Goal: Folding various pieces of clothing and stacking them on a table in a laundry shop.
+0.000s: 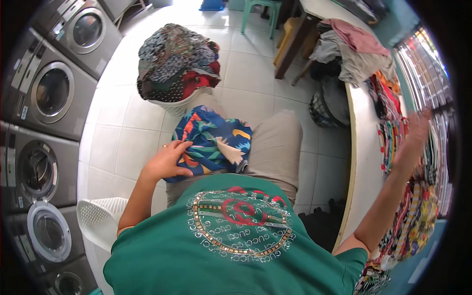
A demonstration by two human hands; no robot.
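Observation:
On my lap lies a bunched blue cloth (206,132) with a print of leaves and birds. My left hand (169,158) rests on its left edge, fingers spread over the fabric; whether they grip it cannot be made out. Out to the right, my right hand (418,125) is raised above the white table (363,147), near stacks of folded clothes (392,136). That hand is blurred, and nothing shows in it. Just beyond my knees, a white plastic laundry basket (180,107) is heaped with patterned garments (177,55).
Front-loading machines (53,92) line the left side, one with its round door (49,231) swung out. A white basket (103,217) stands by my left elbow. Loose clothes (354,51) hang over the table's far end, above a dark basket (324,107). A green stool (261,14) stands farther off.

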